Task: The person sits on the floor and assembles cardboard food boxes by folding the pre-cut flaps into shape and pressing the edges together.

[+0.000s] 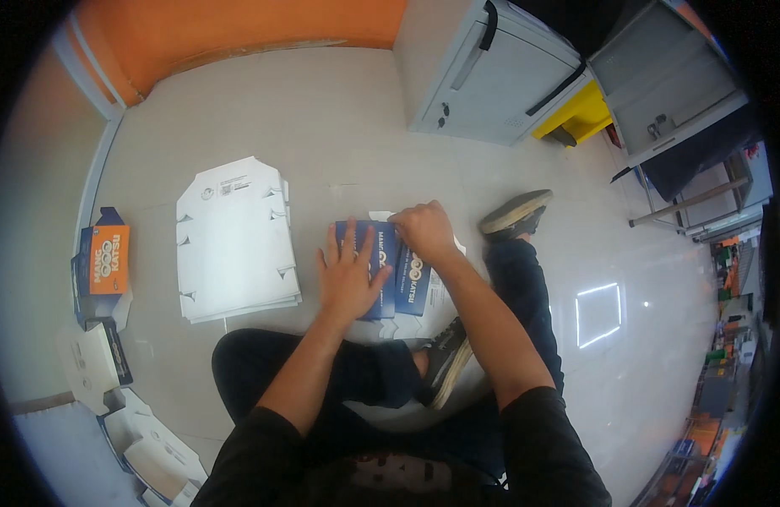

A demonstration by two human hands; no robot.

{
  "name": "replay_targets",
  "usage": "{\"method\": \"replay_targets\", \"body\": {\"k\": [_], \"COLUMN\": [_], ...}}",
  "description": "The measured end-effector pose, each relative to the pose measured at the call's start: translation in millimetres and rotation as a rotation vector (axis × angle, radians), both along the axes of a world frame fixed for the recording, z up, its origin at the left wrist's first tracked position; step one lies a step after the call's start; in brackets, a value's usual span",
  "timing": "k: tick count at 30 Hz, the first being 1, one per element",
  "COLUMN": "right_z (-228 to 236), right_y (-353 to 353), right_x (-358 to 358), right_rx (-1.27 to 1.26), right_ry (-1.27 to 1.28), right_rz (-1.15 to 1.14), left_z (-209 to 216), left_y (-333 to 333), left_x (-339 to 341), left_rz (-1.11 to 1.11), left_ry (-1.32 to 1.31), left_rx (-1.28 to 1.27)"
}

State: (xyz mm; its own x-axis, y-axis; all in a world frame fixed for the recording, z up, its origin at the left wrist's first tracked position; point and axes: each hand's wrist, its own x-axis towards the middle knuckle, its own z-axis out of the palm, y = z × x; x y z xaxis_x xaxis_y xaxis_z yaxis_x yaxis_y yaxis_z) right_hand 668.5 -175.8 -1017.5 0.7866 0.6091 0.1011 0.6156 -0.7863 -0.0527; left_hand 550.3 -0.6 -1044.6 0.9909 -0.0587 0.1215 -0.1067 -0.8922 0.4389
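Left hand (349, 275) lies flat, fingers spread, pressing down on a blue flattened carton (390, 272) on the pale floor (339, 127) between the person's legs. Right hand (423, 230) is curled, fingers closed on the carton's upper edge. Both forearms extend forward. Stack of white flat blanks (236, 241) lies just to the left.
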Motion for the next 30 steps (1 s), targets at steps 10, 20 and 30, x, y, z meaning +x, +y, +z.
{"method": "replay_targets", "body": {"k": [10, 20, 30], "right_z": [-2, -47, -43], "right_y": [-5, -53, -38], "right_x": [-6, -47, -27], "right_rx": [0.169, 0.984, 1.004], "right_ry": [0.143, 0.754, 0.683], "right_rz": [-0.096, -0.466, -0.362], "left_z": [7, 3, 8], "left_y": [1, -2, 1], "left_x": [-2, -2, -1], "left_rz": [-0.037, -0.041, -0.059], "left_ry": [-0.002, -0.037, -0.014], "left_rx": [-0.017, -0.058, -0.063]}}
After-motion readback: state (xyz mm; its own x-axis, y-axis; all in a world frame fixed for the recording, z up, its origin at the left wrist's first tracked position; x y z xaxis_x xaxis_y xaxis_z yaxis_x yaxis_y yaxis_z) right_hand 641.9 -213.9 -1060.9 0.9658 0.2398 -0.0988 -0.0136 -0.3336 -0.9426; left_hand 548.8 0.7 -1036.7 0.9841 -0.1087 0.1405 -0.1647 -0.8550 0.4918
